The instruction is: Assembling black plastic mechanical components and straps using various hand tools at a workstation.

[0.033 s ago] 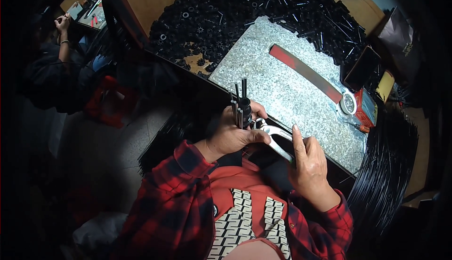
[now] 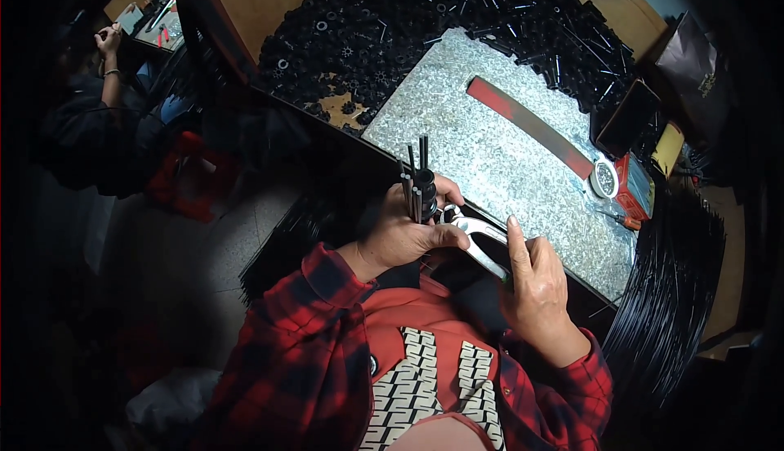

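Observation:
In my left hand point(image 2: 400, 235) I hold a black ribbed cylindrical part point(image 2: 425, 194) together with several thin dark rods point(image 2: 411, 175) that stand up past my fingers. My right hand point(image 2: 535, 288) is wrapped round silver pliers point(image 2: 488, 235), its index finger stretched along the upper handle. The head of the pliers meets my left fingers just beside the black part. My left thumb rests against the pliers near their pivot. What the jaws grip, if anything, is hidden by my fingers.
A speckled grey board point(image 2: 425, 124) bears a red and dark curved strip point(image 2: 531, 124). Near it are a white round dish point(image 2: 604, 179), a red box point(image 2: 635, 190) and a phone point(image 2: 629, 116). Small black parts point(image 2: 408, 18) are heaped behind. Long black rods point(image 2: 670, 288) stand right; another person's hand point(image 2: 108, 40) shows far left.

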{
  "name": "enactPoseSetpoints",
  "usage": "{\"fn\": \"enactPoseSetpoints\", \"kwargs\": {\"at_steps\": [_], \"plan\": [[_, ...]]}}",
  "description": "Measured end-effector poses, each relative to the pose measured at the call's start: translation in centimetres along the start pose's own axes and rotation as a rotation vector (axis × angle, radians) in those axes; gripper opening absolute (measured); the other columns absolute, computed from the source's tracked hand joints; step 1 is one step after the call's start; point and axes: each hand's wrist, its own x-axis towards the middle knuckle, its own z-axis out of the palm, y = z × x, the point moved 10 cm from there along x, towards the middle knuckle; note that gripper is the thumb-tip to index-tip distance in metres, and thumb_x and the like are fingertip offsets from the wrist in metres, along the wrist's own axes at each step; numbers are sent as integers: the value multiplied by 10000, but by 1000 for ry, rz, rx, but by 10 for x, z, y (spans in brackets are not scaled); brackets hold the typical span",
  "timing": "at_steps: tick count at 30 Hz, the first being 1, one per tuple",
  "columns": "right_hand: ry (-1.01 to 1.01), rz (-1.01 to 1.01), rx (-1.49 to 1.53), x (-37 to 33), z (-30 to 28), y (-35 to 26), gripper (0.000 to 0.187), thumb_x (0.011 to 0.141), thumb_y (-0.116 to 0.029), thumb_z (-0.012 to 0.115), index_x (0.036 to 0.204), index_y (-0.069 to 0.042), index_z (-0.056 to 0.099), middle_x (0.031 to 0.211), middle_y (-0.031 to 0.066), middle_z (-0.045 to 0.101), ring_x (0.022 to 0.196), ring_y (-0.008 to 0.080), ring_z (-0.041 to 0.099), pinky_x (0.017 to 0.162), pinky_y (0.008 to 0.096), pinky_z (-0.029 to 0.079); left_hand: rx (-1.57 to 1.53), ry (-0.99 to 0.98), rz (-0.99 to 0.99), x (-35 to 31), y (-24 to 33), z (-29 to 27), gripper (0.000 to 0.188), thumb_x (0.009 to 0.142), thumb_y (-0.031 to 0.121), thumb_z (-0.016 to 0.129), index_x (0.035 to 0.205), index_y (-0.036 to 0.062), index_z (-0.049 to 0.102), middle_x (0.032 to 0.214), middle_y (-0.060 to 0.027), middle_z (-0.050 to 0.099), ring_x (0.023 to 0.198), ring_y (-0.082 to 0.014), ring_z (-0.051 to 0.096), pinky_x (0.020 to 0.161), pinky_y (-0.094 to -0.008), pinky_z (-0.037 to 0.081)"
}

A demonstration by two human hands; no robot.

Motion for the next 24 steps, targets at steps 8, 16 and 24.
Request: {"fn": "enactPoseSetpoints", "kwargs": {"at_steps": [8,16,24], "plan": [[8,15,-14,-1,1,0,795,641,64,609,1397,13,367,770,136,431,673,290,478,576,394,400,-25,2,-12,1,-1,2,571,666,328,846,1015,1,536,693,64,442,611,-10,375,517,-175,270],[22,12,-20,-1,-1,-2,796,638,59,609,1395,17,369,766,137,429,676,292,477,577,394,396,23,-6,5,-1,1,4,574,662,342,846,1012,7,538,711,63,448,615,-7,367,524,-175,268],[30,-19,-77,-3,-3,-2,798,642,49,639,1395,1,379,767,129,435,679,284,477,587,389,396,-11,-35,-60,-1,2,5,583,631,373,857,1001,31,563,738,56,477,646,-8,402,549,-170,306]]}}
